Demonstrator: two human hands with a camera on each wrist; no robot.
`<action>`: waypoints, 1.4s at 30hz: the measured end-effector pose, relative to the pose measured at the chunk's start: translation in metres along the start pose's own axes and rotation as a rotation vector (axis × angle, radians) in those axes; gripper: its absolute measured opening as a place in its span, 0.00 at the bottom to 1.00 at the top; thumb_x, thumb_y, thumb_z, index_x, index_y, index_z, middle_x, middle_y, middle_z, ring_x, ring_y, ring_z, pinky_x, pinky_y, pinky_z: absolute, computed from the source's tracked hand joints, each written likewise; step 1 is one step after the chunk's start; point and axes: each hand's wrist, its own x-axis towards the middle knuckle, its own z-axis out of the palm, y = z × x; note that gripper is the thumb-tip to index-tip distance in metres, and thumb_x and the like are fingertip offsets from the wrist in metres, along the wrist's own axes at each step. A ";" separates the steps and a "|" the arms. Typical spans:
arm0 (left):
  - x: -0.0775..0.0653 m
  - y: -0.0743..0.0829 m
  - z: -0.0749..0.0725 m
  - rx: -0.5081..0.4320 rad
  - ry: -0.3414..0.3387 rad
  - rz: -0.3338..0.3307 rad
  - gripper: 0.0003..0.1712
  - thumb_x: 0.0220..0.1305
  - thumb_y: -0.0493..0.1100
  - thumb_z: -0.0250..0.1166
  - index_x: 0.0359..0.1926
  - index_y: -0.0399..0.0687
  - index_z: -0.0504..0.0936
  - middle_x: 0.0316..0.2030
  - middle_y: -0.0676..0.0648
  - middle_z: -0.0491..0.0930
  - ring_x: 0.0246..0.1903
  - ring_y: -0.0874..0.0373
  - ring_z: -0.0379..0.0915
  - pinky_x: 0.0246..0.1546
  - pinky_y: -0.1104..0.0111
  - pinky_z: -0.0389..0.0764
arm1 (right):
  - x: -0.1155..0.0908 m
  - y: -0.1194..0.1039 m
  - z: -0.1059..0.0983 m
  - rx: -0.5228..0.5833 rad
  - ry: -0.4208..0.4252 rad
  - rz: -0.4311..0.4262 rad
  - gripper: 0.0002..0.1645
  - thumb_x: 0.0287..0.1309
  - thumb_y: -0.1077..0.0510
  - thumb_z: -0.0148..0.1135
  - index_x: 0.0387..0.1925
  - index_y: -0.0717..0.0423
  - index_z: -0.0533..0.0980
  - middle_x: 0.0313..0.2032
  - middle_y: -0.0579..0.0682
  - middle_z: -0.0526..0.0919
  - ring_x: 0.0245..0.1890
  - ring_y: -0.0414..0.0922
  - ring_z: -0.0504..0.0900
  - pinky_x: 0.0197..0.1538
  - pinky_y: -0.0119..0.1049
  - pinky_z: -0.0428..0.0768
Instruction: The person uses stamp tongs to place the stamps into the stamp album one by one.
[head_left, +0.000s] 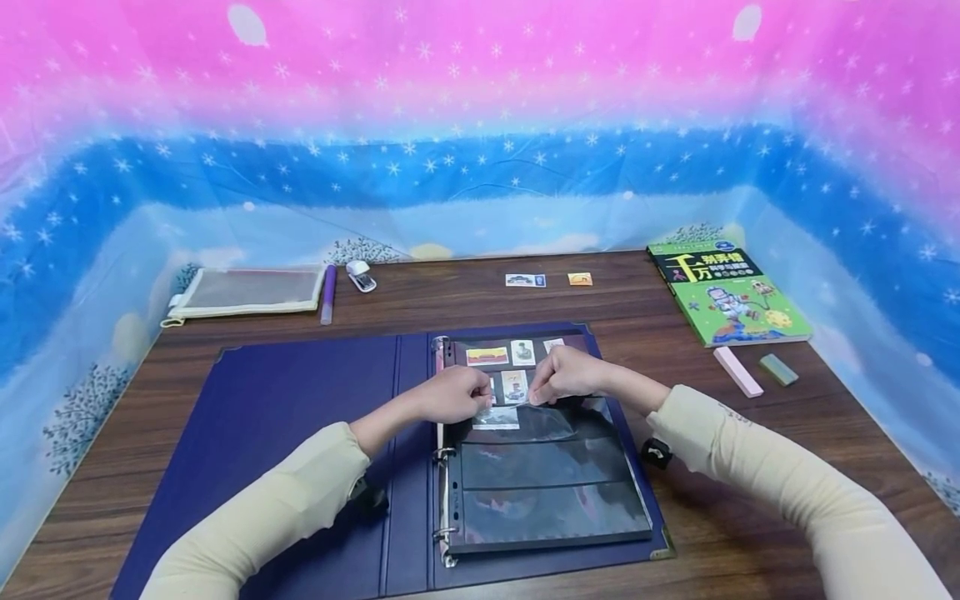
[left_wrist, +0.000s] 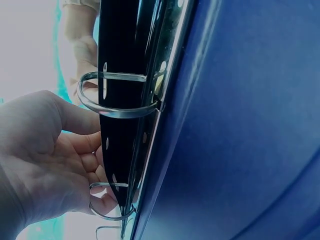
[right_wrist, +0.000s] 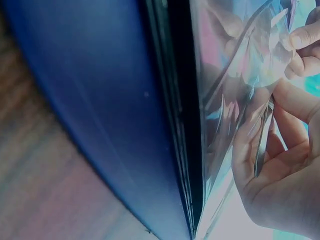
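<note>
A dark blue ring binder (head_left: 300,450) lies open, with black stamp album pages (head_left: 551,508) on its metal rings (left_wrist: 120,112). My left hand (head_left: 453,393) pinches the edge of a clear pocket strip (head_left: 551,427) near the rings. Farther right along that strip, my right hand (head_left: 567,375) pinches the film between thumb and finger. Slim metal tweezers (right_wrist: 263,140) lie within the right hand's curled fingers. Just below the left hand, a pale stamp (head_left: 496,418) sits behind the film. Higher rows hold several stamps, among them a red and yellow one (head_left: 487,357); the hands partly cover others.
Two loose stamps, a blue and white one (head_left: 525,281) and an orange one (head_left: 580,279), lie beyond the binder. A green book (head_left: 738,304), pink block (head_left: 738,372) and green eraser (head_left: 778,369) are right. A zip pouch (head_left: 251,292), purple pen (head_left: 328,293) and white-capped item (head_left: 362,276) are back left.
</note>
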 end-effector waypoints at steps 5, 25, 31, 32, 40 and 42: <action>0.000 -0.001 0.000 0.014 0.012 0.002 0.14 0.63 0.37 0.55 0.20 0.47 0.70 0.15 0.56 0.62 0.17 0.64 0.56 0.26 0.75 0.62 | 0.003 0.000 0.001 -0.019 -0.016 -0.087 0.08 0.49 0.62 0.66 0.30 0.65 0.84 0.28 0.53 0.85 0.22 0.36 0.73 0.29 0.29 0.72; 0.001 0.003 0.002 0.086 0.059 0.028 0.08 0.57 0.36 0.60 0.21 0.44 0.77 0.13 0.56 0.66 0.15 0.67 0.59 0.21 0.78 0.62 | 0.009 -0.004 0.001 -0.045 -0.051 -0.170 0.07 0.48 0.64 0.67 0.30 0.64 0.84 0.30 0.57 0.85 0.29 0.34 0.77 0.34 0.28 0.74; 0.000 0.004 0.005 0.081 0.066 0.012 0.08 0.56 0.36 0.63 0.21 0.43 0.79 0.15 0.53 0.74 0.16 0.67 0.64 0.23 0.77 0.67 | 0.004 -0.005 -0.010 -0.118 -0.034 -0.173 0.07 0.51 0.62 0.66 0.32 0.60 0.85 0.31 0.54 0.85 0.28 0.34 0.75 0.32 0.28 0.73; 0.000 0.004 0.006 0.080 0.065 0.009 0.08 0.56 0.36 0.63 0.21 0.43 0.79 0.14 0.53 0.73 0.15 0.67 0.63 0.23 0.77 0.67 | 0.003 -0.005 -0.014 -0.135 -0.022 -0.174 0.07 0.51 0.61 0.66 0.32 0.59 0.85 0.31 0.53 0.85 0.28 0.35 0.75 0.32 0.28 0.73; 0.000 0.003 0.007 0.084 0.073 0.006 0.12 0.57 0.36 0.61 0.18 0.44 0.77 0.12 0.57 0.65 0.14 0.66 0.59 0.25 0.76 0.66 | 0.001 0.015 -0.076 -0.328 0.230 -0.103 0.11 0.53 0.56 0.65 0.37 0.56 0.84 0.34 0.52 0.85 0.32 0.41 0.79 0.37 0.34 0.74; 0.000 0.004 0.007 0.087 0.074 0.011 0.12 0.57 0.36 0.61 0.17 0.44 0.76 0.12 0.57 0.64 0.14 0.66 0.59 0.25 0.75 0.66 | 0.000 0.026 -0.093 -0.373 0.307 -0.038 0.11 0.54 0.55 0.64 0.39 0.55 0.84 0.37 0.53 0.85 0.36 0.45 0.80 0.42 0.38 0.75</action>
